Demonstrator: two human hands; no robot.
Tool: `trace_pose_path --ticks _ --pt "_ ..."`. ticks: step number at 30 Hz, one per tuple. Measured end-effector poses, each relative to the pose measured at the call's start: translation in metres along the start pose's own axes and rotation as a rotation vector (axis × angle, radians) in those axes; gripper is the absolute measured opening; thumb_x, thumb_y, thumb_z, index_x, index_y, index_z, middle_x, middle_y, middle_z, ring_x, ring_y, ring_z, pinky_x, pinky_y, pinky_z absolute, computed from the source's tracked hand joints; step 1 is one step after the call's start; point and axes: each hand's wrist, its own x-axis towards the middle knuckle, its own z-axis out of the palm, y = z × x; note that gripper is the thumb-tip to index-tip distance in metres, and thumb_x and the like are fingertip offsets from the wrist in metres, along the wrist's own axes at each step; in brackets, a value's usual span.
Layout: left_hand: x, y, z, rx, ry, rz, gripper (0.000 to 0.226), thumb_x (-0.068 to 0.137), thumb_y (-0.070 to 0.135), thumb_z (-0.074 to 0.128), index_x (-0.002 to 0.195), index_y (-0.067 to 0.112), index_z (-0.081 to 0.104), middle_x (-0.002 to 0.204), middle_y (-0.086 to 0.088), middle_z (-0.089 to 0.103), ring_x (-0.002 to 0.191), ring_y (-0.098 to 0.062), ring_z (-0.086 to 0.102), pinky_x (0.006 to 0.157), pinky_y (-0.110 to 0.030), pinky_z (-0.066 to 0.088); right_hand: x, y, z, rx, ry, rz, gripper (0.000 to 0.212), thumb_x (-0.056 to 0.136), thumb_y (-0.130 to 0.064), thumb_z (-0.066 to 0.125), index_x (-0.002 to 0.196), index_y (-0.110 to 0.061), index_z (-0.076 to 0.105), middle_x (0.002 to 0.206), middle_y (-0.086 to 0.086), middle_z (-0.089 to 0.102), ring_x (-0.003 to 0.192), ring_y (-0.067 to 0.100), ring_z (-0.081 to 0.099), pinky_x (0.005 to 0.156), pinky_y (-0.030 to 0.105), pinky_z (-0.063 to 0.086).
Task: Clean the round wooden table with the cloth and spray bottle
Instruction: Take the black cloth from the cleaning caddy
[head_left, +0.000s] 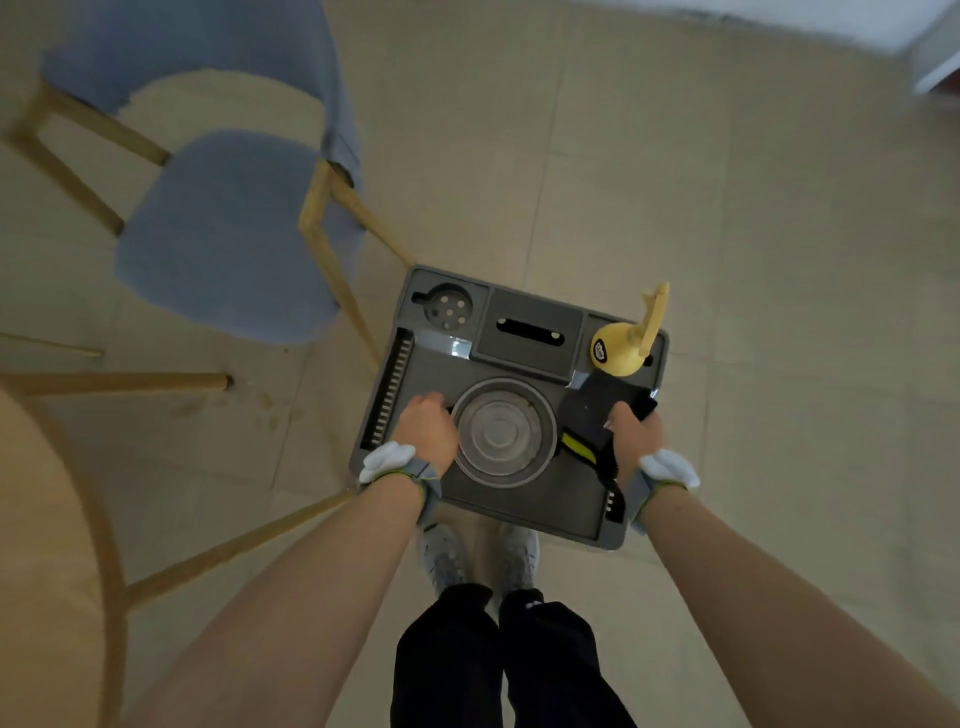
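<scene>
I hold a grey plastic caddy in front of me, above my shoes. My left hand curls over its left part, beside a round recessed lid. My right hand grips a dark cloth with a yellow-green stripe that lies over the caddy's right side. A yellow spray bottle stands in the caddy's far right corner, its trigger pointing away. The round wooden table shows only as a curved edge at the lower left.
A blue padded chair with light wooden legs stands at the upper left, close to the caddy's far left corner. Wooden table legs cross the floor at the left. Beige floor tiles spread to the right and ahead.
</scene>
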Motion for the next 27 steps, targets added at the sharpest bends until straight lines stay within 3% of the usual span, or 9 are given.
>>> trace_pose_path --ticks 4,9,14,17,19,20,22,25,27 --pt "-0.016 0.009 -0.034 -0.017 0.011 -0.020 0.023 0.103 0.005 0.041 0.095 -0.001 0.061 0.119 -0.027 0.063 0.108 -0.037 0.059 0.070 -0.025 0.029 -0.022 -0.030 -0.002 0.180 0.004 0.074 0.015 0.066 -0.031 0.053 0.062 -0.018 0.050 0.065 0.005 0.050 0.063 0.024 0.044 0.063 0.039 0.034" --pt "-0.040 0.008 -0.080 -0.072 0.129 -0.052 0.039 0.108 0.018 0.038 0.143 0.005 0.049 0.136 -0.021 0.059 0.124 -0.037 0.055 0.098 -0.036 0.040 -0.060 -0.072 0.017 0.451 -0.137 0.145 0.023 0.076 -0.019 0.060 0.056 -0.014 0.050 0.076 0.008 0.054 0.075 0.028 0.052 0.072 0.041 0.042" --pt "-0.061 -0.005 -0.135 -0.141 0.173 -0.060 0.048 0.109 0.025 0.033 0.153 0.005 0.036 0.146 -0.022 0.052 0.132 -0.040 0.049 0.109 -0.045 0.039 -0.105 -0.119 0.042 0.525 -0.319 0.091 0.025 0.084 -0.015 0.060 0.061 -0.012 0.050 0.061 0.001 0.049 0.059 0.021 0.048 0.061 0.031 0.045" --pt "-0.086 -0.028 -0.173 -0.195 0.278 -0.076 0.047 0.108 0.026 0.035 0.150 0.006 0.040 0.143 -0.023 0.054 0.127 -0.041 0.052 0.105 -0.047 0.041 -0.151 -0.155 0.061 0.515 -0.501 0.077 0.034 0.088 -0.022 0.063 0.056 -0.016 0.050 0.068 0.003 0.052 0.072 0.025 0.054 0.080 0.039 0.046" --pt "-0.102 -0.042 -0.192 -0.234 0.332 -0.087 0.046 0.108 0.027 0.035 0.149 0.007 0.042 0.142 -0.023 0.055 0.126 -0.041 0.053 0.104 -0.046 0.042 -0.182 -0.174 0.072 0.512 -0.611 0.058 0.022 0.091 -0.024 0.065 0.070 -0.016 0.064 0.078 0.003 0.068 0.083 0.028 0.066 0.081 0.040 0.052" --pt "-0.111 -0.050 -0.202 -0.250 0.353 -0.096 0.046 0.108 0.028 0.034 0.148 0.007 0.043 0.142 -0.022 0.055 0.126 -0.041 0.053 0.104 -0.044 0.042 -0.197 -0.181 0.079 0.529 -0.655 0.046 0.012 0.092 -0.024 0.065 0.089 -0.015 0.071 0.092 0.005 0.074 0.092 0.031 0.069 0.084 0.042 0.056" --pt "-0.133 -0.069 -0.221 -0.279 0.397 -0.122 0.047 0.109 0.029 0.032 0.150 0.009 0.041 0.143 -0.021 0.055 0.125 -0.039 0.054 0.102 -0.043 0.042 -0.229 -0.192 0.093 0.533 -0.731 0.017 0.030 0.096 -0.025 0.062 0.123 -0.011 0.065 0.118 0.011 0.071 0.110 0.035 0.067 0.096 0.048 0.054" --pt "-0.172 -0.104 -0.248 -0.324 0.482 -0.137 0.049 0.109 0.031 0.031 0.153 0.012 0.035 0.144 -0.020 0.052 0.125 -0.039 0.053 0.098 -0.043 0.042 -0.281 -0.200 0.119 0.497 -0.807 -0.026 0.043 0.100 -0.028 0.058 0.139 -0.011 0.054 0.136 0.015 0.061 0.123 0.037 0.060 0.108 0.052 0.045" --pt "-0.199 -0.131 -0.265 -0.357 0.541 -0.143 0.047 0.108 0.030 0.032 0.150 0.011 0.038 0.139 -0.021 0.054 0.121 -0.039 0.054 0.093 -0.043 0.044 -0.317 -0.197 0.138 0.459 -0.856 -0.038 0.038 0.100 -0.030 0.058 0.134 -0.014 0.058 0.136 0.016 0.061 0.121 0.036 0.062 0.107 0.052 0.046"
